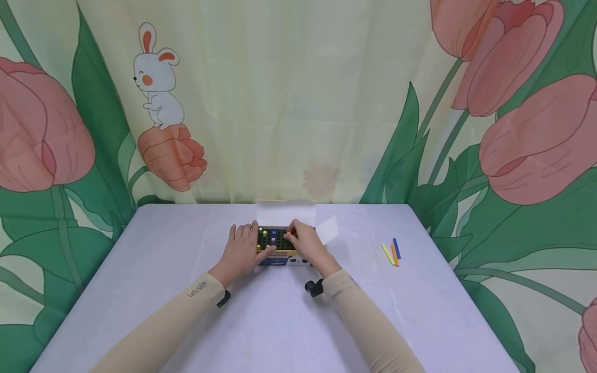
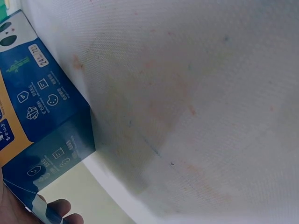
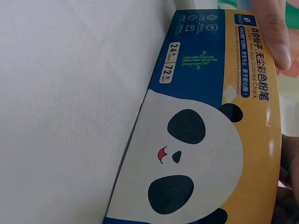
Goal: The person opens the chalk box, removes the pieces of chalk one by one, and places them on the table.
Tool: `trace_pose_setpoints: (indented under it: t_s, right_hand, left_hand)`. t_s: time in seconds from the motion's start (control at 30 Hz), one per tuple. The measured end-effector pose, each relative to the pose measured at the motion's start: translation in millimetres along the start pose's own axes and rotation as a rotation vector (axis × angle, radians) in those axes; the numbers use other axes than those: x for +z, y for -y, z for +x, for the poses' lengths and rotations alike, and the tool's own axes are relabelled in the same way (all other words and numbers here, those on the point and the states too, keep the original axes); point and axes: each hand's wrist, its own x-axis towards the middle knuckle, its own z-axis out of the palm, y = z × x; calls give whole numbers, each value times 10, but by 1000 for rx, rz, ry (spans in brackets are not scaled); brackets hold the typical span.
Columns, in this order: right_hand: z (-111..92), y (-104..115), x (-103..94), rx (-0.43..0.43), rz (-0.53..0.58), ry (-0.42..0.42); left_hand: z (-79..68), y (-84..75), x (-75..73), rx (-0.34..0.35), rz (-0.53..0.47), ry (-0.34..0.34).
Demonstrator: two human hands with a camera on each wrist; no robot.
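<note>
A chalk box (image 1: 276,261) with a panda on its blue, white and orange front lies on the table, its dark holder (image 1: 281,242) facing up. A few chalk ends, white, yellow and blue, stand in the holes. My left hand (image 1: 239,253) rests at the box's left side, fingers straight and spread, thumb along the front edge. Over the right half of the holder, my right hand (image 1: 306,241) pinches an orange chalk stick (image 1: 288,233) by its fingertips. In the right wrist view the panda front (image 3: 210,135) is close, with the left thumb (image 3: 275,42) at its edge.
Several loose chalk sticks (image 1: 392,253), yellow, orange and blue, lie to the right on the white-covered table (image 1: 280,331). The box's lid (image 1: 286,211) stands raised at the back, and a white side flap (image 1: 327,230) sticks out right. A printed curtain (image 1: 298,103) hangs behind.
</note>
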Motion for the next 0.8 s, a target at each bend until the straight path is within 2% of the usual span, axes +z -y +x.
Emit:
trace_pose_setpoints:
  t_s: [0.8]
  right_hand:
    - [30, -47, 17, -63, 6, -76]
  left_hand:
    - [10, 5, -17, -9, 6, 14]
